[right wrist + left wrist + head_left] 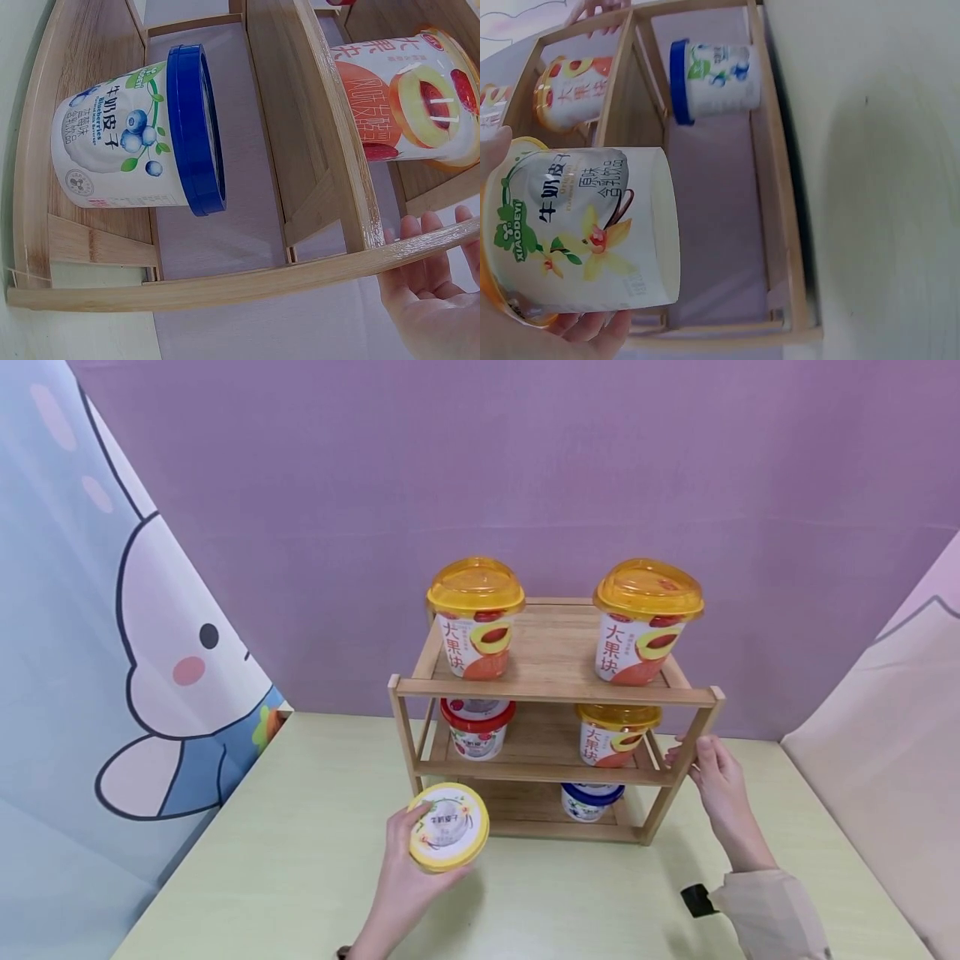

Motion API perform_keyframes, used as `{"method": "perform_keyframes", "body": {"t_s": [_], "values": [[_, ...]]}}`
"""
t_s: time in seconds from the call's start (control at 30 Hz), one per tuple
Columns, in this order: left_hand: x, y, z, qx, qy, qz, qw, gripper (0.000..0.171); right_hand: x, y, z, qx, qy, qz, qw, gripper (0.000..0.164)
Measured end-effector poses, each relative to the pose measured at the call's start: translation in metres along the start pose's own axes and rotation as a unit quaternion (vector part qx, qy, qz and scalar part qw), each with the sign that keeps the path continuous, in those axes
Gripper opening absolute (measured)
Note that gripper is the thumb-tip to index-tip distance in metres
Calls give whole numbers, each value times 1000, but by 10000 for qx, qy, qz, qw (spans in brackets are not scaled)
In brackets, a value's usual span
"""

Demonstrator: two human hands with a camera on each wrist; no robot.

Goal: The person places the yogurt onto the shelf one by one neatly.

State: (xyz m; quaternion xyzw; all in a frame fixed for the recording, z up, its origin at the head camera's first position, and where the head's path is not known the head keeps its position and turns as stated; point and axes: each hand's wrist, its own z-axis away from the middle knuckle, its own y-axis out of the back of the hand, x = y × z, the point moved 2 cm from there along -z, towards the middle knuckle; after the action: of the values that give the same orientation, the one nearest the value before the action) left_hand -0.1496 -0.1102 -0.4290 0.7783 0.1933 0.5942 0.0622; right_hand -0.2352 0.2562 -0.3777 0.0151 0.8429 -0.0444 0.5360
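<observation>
My left hand (401, 872) grips a tub with a yellow lid (448, 828), held in front of the rack's lower left, lid facing the head camera. In the left wrist view the tub (592, 225) lies sideways, with a vanilla flower and green leaf logo on its white side. The right hand (726, 789) holds the right front post of a three-tier wooden rack (555, 693), thumb in front and fingers behind. Nearest that hand, a peach-print cup with an orange lid (611, 739) stands on the middle shelf. Below it sits a blue-lidded blueberry tub (127, 139) on the bottom shelf.
Two tall peach-print cups with orange domed lids stand on the top shelf, one left (480, 618) and one right (647, 622). A red-lidded tub (478, 735) is on the middle shelf's left. Behind the pale green table (300, 835) hangs a purple cloth (300, 527).
</observation>
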Motion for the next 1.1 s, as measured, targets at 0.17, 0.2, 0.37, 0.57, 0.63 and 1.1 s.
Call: {"method": "perform_keyframes", "body": {"t_s": [0.17, 0.2, 0.37, 0.57, 0.63, 1.1], "values": [[-4, -16, -6, -118, 9, 2, 9999, 86, -1, 0, 0, -96, 126, -11, 9999, 24], [-6, -18, -7, -164, 20, -6, 9999, 86, 0, 1, 0, -119, 157, -24, 9998, 25], [-13, -30, -15, -353, 107, -220, 9991, 85, 27, 14, -7, -308, 244, -261, 9989, 31], [-23, -38, -27, -491, 194, -274, 9982, 85, 68, 39, -18, -336, 206, -107, 9992, 41], [-25, -40, -31, -516, 148, -279, 9982, 85, 113, 63, -29, -298, 229, -156, 9992, 40], [-39, -48, -49, -672, 226, -252, 9972, 83, 45, 26, -12, -262, 181, -123, 9994, 34]]}}
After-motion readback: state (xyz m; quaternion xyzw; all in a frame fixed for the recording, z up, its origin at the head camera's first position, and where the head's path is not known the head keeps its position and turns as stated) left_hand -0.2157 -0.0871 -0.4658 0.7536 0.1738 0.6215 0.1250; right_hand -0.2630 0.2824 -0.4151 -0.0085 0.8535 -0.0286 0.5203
